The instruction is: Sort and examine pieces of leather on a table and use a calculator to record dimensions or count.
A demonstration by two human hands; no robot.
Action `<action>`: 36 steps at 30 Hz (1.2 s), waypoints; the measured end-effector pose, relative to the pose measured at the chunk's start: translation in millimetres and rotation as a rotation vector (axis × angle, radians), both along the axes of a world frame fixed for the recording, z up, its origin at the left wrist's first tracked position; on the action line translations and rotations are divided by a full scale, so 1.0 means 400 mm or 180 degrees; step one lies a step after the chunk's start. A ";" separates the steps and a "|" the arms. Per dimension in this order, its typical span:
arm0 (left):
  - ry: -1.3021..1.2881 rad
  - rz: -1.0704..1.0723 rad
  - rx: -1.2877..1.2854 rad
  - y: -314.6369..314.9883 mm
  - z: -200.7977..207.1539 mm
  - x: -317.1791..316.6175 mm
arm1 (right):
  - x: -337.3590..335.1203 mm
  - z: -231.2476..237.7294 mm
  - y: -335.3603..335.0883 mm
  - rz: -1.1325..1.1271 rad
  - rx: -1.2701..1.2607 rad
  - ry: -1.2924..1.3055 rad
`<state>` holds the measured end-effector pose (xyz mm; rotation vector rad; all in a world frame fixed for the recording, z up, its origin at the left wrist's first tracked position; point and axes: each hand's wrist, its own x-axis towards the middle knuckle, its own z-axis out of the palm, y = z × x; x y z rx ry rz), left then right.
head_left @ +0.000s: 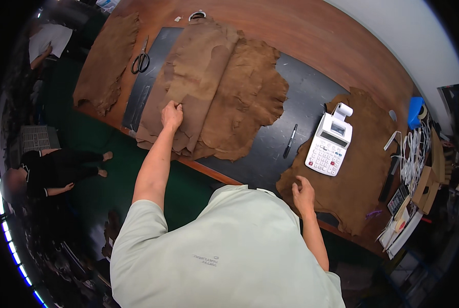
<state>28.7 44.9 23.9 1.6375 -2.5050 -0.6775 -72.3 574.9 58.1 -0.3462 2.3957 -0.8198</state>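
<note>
Reddish-brown wooden surface (301,32), curved by the lens, above a dark green floor (78,133); another person (47,172) in dark clothes at far left. Black mat (311,82) laid across the middle of the surface.

Left hand (172,115): closed, fingers bunched over the lower part of a folded brown hide (191,66). Cannot tell whether leather is pinched between the fingertips. Folded hide lies on the left half of the mat; its wrinkled, spread part (250,97) reaches right, ragged along the edge.

Right hand (304,194): open and empty, fingers loosely bent, thumb apart. Over the left edge of a second brown hide (368,164), just below a white printing calculator (329,143); contact with the leather unclear. Calculator sits on that hide, paper roll (344,110) at its top end.

Pen (291,141) on the mat, between the hides. Black-handled scissors (141,62) left of the folded hide; beyond them, a third hide (106,61). White cables (417,146) heaped at far right, near a blue tape dispenser (415,114).
</note>
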 end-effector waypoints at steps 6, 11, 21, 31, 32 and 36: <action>0.0065 0.0136 -0.0475 -0.019 -0.007 0.010 | 0.002 -0.009 0.022 -0.0064 0.0086 0.0048; -0.0068 -0.0961 -0.1711 0.064 0.032 -0.027 | -0.004 -0.021 0.024 -0.0059 -0.0012 0.0207; -0.0171 -0.1478 -0.1286 0.168 -0.042 -0.119 | -0.008 0.012 0.001 -0.0137 -0.0038 -0.0018; 0.1414 -0.0135 0.1871 -0.071 -0.082 -0.056 | -0.032 0.000 0.020 -0.0287 -0.0026 0.0043; 0.1444 -0.0199 0.1875 -0.072 -0.084 -0.059 | -0.035 0.001 0.020 -0.0302 -0.0083 0.0093; 0.1316 -0.0238 0.1815 -0.067 -0.078 -0.070 | -0.034 0.003 0.025 -0.0352 -0.0086 0.0111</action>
